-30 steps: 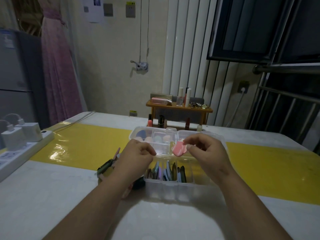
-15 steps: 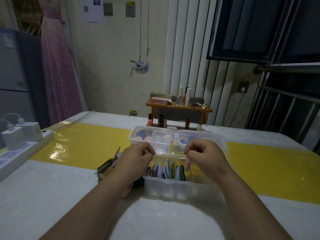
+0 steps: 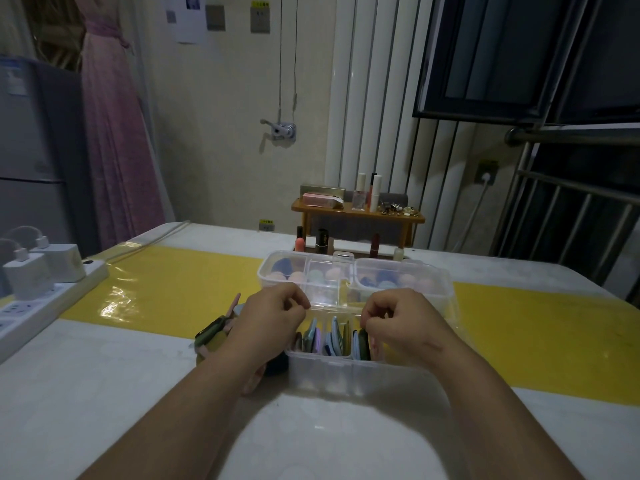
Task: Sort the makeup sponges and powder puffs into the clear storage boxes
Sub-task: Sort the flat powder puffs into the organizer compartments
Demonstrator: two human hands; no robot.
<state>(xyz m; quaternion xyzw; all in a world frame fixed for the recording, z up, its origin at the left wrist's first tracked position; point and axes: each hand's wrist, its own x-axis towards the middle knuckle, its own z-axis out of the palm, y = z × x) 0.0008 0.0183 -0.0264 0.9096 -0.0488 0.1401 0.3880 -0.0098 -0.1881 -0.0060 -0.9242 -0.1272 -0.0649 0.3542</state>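
Note:
Two clear storage boxes stand mid-table. The far box holds rounded makeup sponges in pink, blue and pale green. In the near box, several flat powder puffs stand on edge. My right hand hovers over the near box's right compartment, fingers curled down, pinching a pink powder puff that shows only as a sliver beside a dark green puff. My left hand is curled at the box's left rim, with nothing visible in it. A small pile of loose puffs lies left of the box, partly under my left wrist.
A white power strip with two chargers lies along the table's left edge. Lipsticks and small bottles stand just behind the far box, under a little wooden shelf. A glossy yellow band crosses the white tabletop.
My right hand has lowered the pink puff from above the boxes down into the near box's right compartment. My left hand has barely moved.

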